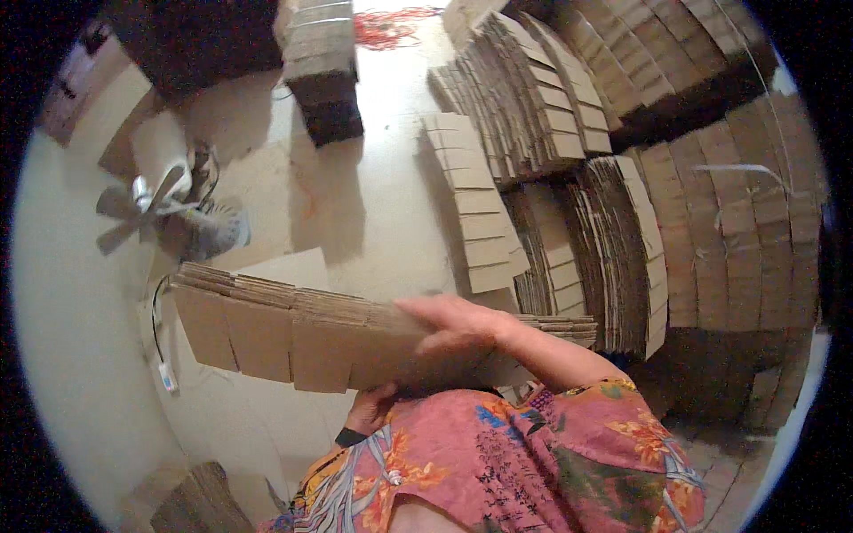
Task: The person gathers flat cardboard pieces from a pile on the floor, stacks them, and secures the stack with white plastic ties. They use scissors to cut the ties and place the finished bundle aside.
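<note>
A long stack of flat, slotted brown cardboard pieces (315, 338) lies across in front of my body, its layered edges facing up. My right hand (458, 322) reaches over the top of the stack from the right, with its fingers stretched out and somewhat blurred. At the near lower side, by my shirt, my left hand (371, 410) holds the stack from below. Most of its fingers are hidden behind the cardboard. A dark band circles the left wrist.
A fan (147, 209) with bare blades stands at the left, near a white plug-like piece (167, 377) on a dark cord. Slotted cardboard stacks (475, 204) fill the right side, beside tied bundles (729, 222). Another bundle (324, 80) stands ahead, near red string (391, 28).
</note>
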{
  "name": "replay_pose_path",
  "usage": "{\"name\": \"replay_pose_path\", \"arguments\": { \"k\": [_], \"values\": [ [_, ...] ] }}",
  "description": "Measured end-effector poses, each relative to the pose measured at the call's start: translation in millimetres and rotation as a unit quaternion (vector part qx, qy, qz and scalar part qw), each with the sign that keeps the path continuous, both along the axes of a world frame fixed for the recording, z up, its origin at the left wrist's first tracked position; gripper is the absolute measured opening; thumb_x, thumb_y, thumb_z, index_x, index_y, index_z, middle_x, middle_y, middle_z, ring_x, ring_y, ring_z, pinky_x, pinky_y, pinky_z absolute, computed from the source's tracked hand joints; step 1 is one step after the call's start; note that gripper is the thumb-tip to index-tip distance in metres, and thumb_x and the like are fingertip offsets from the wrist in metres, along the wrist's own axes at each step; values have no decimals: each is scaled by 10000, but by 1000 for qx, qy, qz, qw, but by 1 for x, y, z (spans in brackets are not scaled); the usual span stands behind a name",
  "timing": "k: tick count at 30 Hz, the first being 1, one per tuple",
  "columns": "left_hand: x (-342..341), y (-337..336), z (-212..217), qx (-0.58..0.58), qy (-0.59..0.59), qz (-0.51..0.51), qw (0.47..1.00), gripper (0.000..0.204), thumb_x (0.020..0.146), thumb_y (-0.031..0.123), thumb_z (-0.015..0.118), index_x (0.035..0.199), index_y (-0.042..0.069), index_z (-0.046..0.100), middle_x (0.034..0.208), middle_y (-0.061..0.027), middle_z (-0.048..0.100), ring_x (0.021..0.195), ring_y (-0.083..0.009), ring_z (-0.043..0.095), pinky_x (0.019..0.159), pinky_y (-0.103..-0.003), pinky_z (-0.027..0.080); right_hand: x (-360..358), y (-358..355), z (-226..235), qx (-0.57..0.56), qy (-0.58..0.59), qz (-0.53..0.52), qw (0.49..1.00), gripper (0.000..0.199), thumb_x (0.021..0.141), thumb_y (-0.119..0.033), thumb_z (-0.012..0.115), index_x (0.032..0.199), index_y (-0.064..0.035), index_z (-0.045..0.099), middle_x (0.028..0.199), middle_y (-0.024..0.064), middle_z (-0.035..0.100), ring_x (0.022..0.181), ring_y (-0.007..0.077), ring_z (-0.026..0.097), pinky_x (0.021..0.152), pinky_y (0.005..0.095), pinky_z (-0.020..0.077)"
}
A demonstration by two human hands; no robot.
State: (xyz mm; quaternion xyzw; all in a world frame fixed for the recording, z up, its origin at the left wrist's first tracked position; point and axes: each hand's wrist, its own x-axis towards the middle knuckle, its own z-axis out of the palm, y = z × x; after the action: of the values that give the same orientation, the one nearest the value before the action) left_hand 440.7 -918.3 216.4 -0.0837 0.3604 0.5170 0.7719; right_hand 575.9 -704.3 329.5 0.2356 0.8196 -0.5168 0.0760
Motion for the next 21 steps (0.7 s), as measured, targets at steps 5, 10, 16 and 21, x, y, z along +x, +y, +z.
{"name": "replay_pose_path", "arguments": {
  "k": [5,10,16,21],
  "values": [
    [37,49,-2,-178,-32,-99,978,399,801,71,565,1168,7,420,1110,-133,509,998,-284,512,872,-433,431,81,35,-35,25,-7,-102,994,730,711,-342,644,1285,-31,315,1157,216,474,1063,349,466,890,394,381],
    [70,121,-25,-129,81,-247,957,374,794,124,588,1136,32,466,1044,-107,542,922,-239,538,777,-385,453,134,82,-37,-18,-49,-234,971,658,744,-321,607,1269,-25,342,1222,220,421,1134,320,409,943,361,335],
    [140,203,3,-89,155,-239,954,308,834,297,552,935,7,539,857,-79,575,709,-151,549,563,-269,457,216,121,-84,14,-49,-343,938,667,761,-341,597,1273,-3,335,1268,205,388,1182,297,370,978,348,302],
    [162,256,-19,-98,206,-285,931,248,808,240,589,933,31,542,805,-30,548,679,-139,517,554,-274,417,251,160,-88,-62,-27,-384,921,681,749,-336,606,1277,-4,332,1244,196,428,1151,294,412,962,340,323]
  ]
}}
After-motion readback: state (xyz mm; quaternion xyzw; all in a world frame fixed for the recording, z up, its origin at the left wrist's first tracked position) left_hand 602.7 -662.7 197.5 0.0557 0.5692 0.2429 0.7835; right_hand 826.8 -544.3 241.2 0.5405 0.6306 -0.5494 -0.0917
